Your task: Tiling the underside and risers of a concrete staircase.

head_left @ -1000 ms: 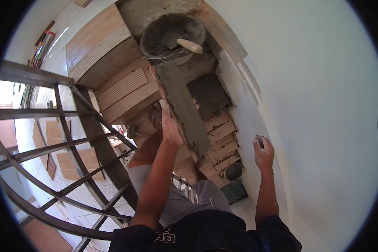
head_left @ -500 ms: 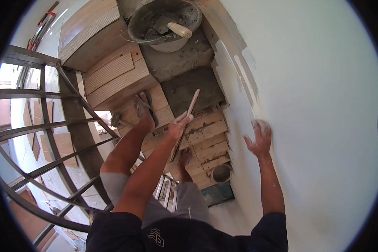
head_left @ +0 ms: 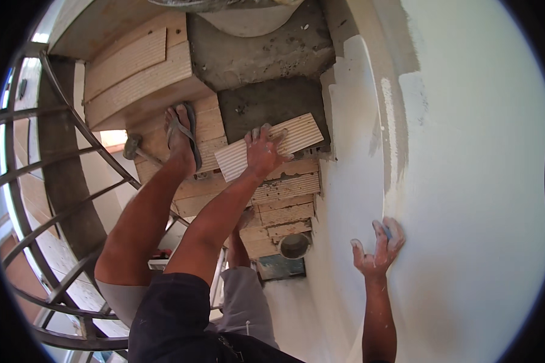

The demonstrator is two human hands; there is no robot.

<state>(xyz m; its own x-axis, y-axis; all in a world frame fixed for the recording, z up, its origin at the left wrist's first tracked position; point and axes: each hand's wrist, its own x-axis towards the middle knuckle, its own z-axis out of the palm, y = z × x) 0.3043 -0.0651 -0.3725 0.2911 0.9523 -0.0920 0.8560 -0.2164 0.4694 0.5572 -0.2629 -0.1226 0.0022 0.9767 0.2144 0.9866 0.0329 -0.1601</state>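
Where the dark, curved metal railing (head_left: 97,147) stands: nine o'clock, along the left rim.
Mallet: a dark-headed mallet (head_left: 132,147) lies between nine and ten, its handle toward four.
Foot: at ten o'clock, the person's foot in a grey thong sandal (head_left: 192,130) rests on a tan step.
Tub: a pale, rounded tub (head_left: 248,21), cut off by the upper edge, sits near twelve.
Left hand: just above centre, the left hand (head_left: 264,156) spans the tile's width from above, fingers spread and hooked at its far edge, thumb by its near edge.
Tile: the light tan, ribbed rectangular tile (head_left: 301,133) is under that hand, ribs up, overlapping the step's front in view; whether it touches the mortar cannot be told.
Tile's long axis: roughly eight o'clock to two, its right end toward the wall.
Tile's handling: probably stiff, fairly weighty and brittle at the corners; grit may make it slip. Both long edges, near mid-length, seem the best hold.
Mortar: a dark grey, smoothed mortar bed (head_left: 272,103) lies at twelve, beyond the tile.
Pail: a small, round grey pail (head_left: 295,245) stands between five and six.
Right hand: at four o'clock, the right hand (head_left: 376,260) has loosely bent, parted fingers, seemingly holding nothing, against the wall.
Wall: the pale, smooth wall (head_left: 472,181) fills three o'clock.
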